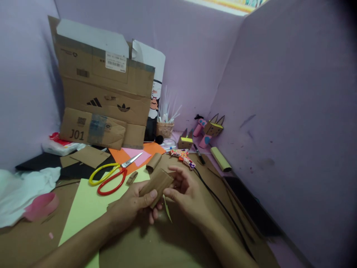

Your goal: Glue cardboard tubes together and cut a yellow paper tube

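A folded piece of brown cardboard (157,183), flattened and roughly rectangular, is held tilted above the work surface. My left hand (136,201) grips it, thumb pressed on top and fingers underneath. At its right end, my right hand (186,191) curls bent fingers and thumb around the edge; part of that contact is hidden. A thin yellow-green strip (167,210) hangs just below the right thumb. To the left of the cardboard lie a small cardboard ring (132,178) and a short brown tube (153,162). Scissors (112,178) with yellow and red handles rest on yellow-green paper (80,208).
A large cardboard box sheet (106,85) leans at the back left. A hot glue gun (184,158) with a black cord lies beyond my right hand, beside a black marker (199,154). Cardboard animal figures (213,129), a yellow-green tube (221,159) and white cloth (25,193) surround the area.
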Tool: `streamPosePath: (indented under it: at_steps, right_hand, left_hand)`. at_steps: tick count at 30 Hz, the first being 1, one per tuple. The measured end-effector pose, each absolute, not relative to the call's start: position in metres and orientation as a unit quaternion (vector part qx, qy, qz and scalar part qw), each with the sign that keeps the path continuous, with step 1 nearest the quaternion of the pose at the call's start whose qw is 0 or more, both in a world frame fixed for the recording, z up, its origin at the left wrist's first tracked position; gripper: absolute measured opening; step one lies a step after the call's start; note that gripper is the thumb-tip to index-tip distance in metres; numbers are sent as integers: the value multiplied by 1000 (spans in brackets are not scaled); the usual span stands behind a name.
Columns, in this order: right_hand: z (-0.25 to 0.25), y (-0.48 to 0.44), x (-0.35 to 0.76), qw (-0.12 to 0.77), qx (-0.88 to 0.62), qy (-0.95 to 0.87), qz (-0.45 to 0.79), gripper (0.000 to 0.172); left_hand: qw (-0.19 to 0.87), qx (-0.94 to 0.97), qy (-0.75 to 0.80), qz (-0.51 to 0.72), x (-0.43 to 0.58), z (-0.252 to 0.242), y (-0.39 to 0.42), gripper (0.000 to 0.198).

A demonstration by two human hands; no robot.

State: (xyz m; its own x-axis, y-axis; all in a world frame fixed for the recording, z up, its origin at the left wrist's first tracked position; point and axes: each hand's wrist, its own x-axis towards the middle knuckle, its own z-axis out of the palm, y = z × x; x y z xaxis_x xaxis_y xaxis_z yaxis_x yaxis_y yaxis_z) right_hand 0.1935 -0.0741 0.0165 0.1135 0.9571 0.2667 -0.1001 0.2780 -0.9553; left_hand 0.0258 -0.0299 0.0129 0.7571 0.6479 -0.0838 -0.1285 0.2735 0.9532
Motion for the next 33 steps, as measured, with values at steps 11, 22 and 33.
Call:
streamPosePath:
  at_steps: [11,22,33]
  right_hand:
    - [19,-75,196,580,-276,-420,641,42]
    - [10,-48,226,723,-411,-315,457,38]
    - [8,-41,235,664,-484,-408,397,37]
  left_hand:
    - [712,613,282,193,32,14,-39,40]
    - [131,801,542,219,22,39,19,24]
    - [203,774,595,70,99,55,81,28]
